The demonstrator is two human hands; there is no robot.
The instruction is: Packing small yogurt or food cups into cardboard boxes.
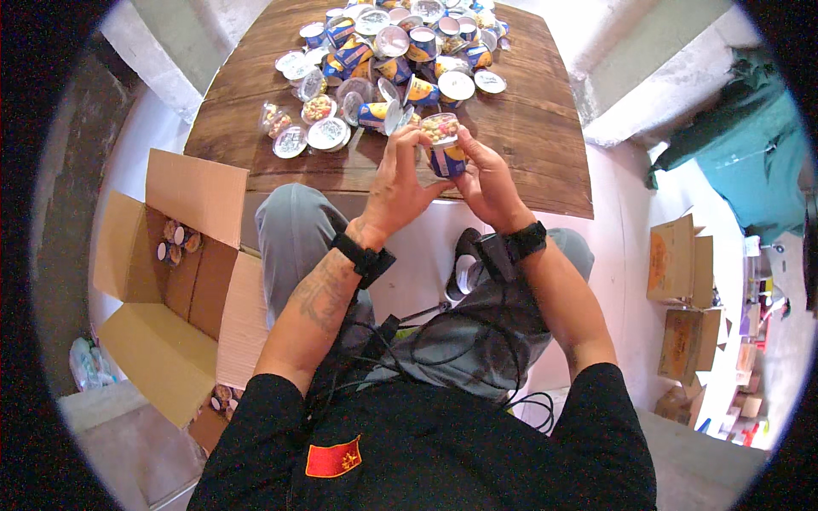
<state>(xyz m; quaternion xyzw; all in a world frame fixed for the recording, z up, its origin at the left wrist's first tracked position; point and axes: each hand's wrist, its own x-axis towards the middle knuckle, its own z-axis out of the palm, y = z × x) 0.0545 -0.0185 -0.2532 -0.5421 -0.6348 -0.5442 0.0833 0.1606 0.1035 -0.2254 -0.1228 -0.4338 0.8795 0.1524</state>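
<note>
Both hands are at a small blue-and-yellow snack cup (pixel 446 160) held upright over the table's near edge. On top of it sits a clear dome (pixel 440 128) filled with pink and yellow cereal-like bits. My right hand (pixel 492 187) grips the cup from the right, fingers round its side and thumb up by the dome. My left hand (pixel 398 183) is on the other side, fingertips bent at the dome's edge and thumb stretched toward the cup's base. Just beyond lie a tipped blue-and-yellow cup (pixel 372 116) and a white-lidded tub (pixel 328 134).
A wooden table (pixel 545 128) carries a large heap of similar cups (pixel 392 43) at its far side. To my left stands an open cardboard box (pixel 192 298) with several cups inside. More cardboard boxes (pixel 686 341) are on the right, near a green cloth (pixel 733 162). Black cables (pixel 460 341) cross my lap.
</note>
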